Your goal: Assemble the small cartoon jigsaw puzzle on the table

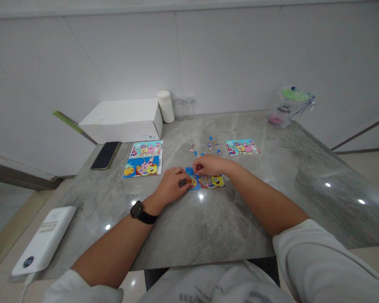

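A small cartoon jigsaw puzzle (217, 181), blue and yellow, lies flat on the grey table in front of me. My left hand (173, 185), with a black watch on its wrist, curls its fingers and thumb against the puzzle's left edge. Over the upper left part of the puzzle, my right hand (208, 165) has thumb and fingers pinched together. A bit of blue shows at those fingertips, seemingly a puzzle piece, mostly covered by the fingers. Just beyond lie several loose puzzle pieces (210, 145), scattered and mostly apart.
Right of the pieces lies a cartoon picture puzzle (243, 147); a two-picture sheet (144, 159) lies left. A phone (105, 155), white box (123, 120), white bottle (166, 107) and glass jars (189, 107) stand around. A wrapped cup (289, 107) is far right, a white power bank (46, 240) near left.
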`<action>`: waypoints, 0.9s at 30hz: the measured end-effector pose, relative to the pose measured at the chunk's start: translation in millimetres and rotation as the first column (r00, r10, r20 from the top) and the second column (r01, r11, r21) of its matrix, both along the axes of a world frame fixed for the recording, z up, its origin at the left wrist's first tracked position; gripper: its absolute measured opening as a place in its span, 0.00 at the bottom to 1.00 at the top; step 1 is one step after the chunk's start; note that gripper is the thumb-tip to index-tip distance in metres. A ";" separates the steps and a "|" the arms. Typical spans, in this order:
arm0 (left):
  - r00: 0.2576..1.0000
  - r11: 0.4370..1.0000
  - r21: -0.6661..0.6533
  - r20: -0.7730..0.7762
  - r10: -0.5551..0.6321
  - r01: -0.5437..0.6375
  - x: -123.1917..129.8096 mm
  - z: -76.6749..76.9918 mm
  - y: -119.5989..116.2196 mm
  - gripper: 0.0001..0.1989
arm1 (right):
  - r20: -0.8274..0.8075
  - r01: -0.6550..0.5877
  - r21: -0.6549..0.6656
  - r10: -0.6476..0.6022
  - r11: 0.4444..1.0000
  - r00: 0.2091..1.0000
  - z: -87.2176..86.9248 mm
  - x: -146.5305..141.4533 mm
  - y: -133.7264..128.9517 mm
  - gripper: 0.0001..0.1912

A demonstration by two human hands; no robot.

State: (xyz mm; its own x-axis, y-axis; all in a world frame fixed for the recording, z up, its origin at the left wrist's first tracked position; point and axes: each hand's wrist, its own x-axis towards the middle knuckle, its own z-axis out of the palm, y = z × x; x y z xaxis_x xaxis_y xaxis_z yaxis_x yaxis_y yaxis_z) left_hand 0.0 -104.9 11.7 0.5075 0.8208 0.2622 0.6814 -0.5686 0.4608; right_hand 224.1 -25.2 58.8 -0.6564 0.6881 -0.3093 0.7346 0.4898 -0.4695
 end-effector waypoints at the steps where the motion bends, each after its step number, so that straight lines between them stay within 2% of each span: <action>1: 1.000 1.000 -0.001 0.004 0.006 -0.006 0.1 -0.1 0.1 0.03 | -0.007 0.003 -0.002 -0.003 1.000 1.000 0.9 0.0 -0.4 0.06; 8: 0.993 0.997 -0.004 0.093 0.077 -0.077 -2.3 -2.9 3.5 0.05 | -0.121 0.024 -0.095 -0.035 0.995 0.992 7.6 -1.3 -4.8 0.07; 15: 0.987 0.998 -0.002 0.150 0.064 -0.065 -2.4 -5.0 3.7 0.05 | -0.247 0.003 -0.152 -0.041 0.988 0.968 5.0 -2.6 -4.8 0.08; 27: 0.975 0.997 -0.006 0.210 0.074 -0.074 -1.1 -3.6 4.0 0.06 | -0.324 0.007 -0.200 -0.073 0.980 0.943 2.3 -4.1 -2.5 0.09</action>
State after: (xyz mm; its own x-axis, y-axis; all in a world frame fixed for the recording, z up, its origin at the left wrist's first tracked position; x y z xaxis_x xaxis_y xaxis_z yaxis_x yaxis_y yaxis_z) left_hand -1.1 -100.9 8.1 0.3787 0.8537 0.3575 0.6100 -0.5208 0.5972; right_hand 219.9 -27.8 61.1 -0.7173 0.6641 -0.2107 0.5400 0.3388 -0.7705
